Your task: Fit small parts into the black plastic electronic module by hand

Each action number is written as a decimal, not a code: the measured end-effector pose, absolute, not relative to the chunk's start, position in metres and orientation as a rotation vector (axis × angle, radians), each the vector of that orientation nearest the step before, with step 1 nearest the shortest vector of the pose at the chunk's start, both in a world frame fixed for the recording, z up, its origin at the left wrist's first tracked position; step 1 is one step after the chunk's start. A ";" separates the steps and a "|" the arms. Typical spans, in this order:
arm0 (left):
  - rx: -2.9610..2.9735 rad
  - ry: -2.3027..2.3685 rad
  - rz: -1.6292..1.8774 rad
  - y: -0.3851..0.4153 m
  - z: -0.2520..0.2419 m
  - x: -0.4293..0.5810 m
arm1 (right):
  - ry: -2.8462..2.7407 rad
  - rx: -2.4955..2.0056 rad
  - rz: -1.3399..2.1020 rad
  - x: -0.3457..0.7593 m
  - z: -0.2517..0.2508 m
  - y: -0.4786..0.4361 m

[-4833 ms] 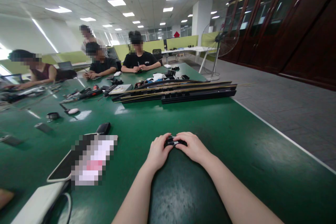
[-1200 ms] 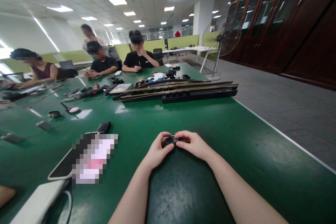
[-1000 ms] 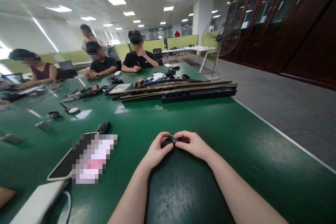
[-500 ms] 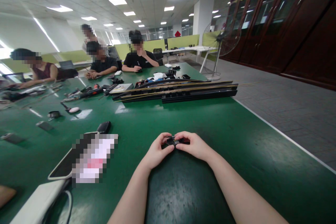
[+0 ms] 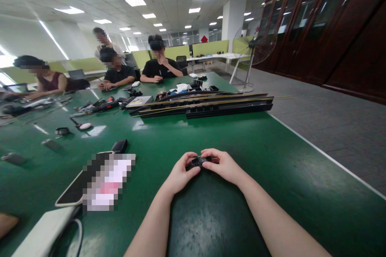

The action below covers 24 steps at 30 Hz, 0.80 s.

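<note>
Between my two hands is a small black plastic part (image 5: 197,161), held just above or on the green table (image 5: 163,140); which of the two I cannot tell. My left hand (image 5: 183,172) is closed on its left end, thumb in front and fingers behind. From the other side my right hand (image 5: 221,164) pinches the right end, its thumb and fingertips on the part. My fingers cover both ends, and only the middle, with a recess in it, shows. Its exact kind is too small to make out.
Long black strips with thin brass-coloured rods (image 5: 205,104) lie across the table ahead. To the left are a tablet-like device (image 5: 75,182), a white box (image 5: 45,231) with a cable, and a blurred paper (image 5: 111,180). Several people sit or stand beyond. A fan (image 5: 251,44) stands at right.
My right hand has shifted very slightly, its thumb drawn a little to the right and up along the black part. My left hand stays where it was.
</note>
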<state>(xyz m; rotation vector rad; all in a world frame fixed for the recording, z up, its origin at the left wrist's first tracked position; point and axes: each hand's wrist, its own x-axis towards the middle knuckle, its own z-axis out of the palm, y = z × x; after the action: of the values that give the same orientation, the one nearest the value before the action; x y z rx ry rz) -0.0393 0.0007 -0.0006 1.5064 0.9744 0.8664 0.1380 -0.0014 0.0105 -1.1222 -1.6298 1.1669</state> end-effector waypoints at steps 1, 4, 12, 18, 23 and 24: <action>1.507 0.984 0.865 0.001 -0.001 -0.039 | -1.613 -1.116 1.171 0.138 0.010 -0.001; 1.502 0.985 0.865 0.001 0.000 -0.039 | -1.540 -1.083 1.202 0.138 0.007 0.001; 1.500 0.975 0.863 0.001 -0.002 -0.040 | -1.360 -1.056 1.272 0.140 0.004 0.004; 1.500 0.982 0.852 0.000 0.000 -0.040 | -1.223 -0.978 1.335 0.139 0.008 0.004; 1.490 0.980 0.850 0.000 0.000 -0.040 | -1.109 -0.954 1.364 0.139 0.010 0.004; 1.489 0.977 0.850 0.000 0.000 -0.040 | -1.095 -0.948 1.367 0.140 0.010 0.004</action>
<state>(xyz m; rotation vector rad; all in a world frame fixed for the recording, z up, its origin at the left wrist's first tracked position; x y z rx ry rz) -0.0400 -0.0005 0.0001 1.4895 0.9773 0.8499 0.1397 0.0037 0.0098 -0.9483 -1.0954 1.3666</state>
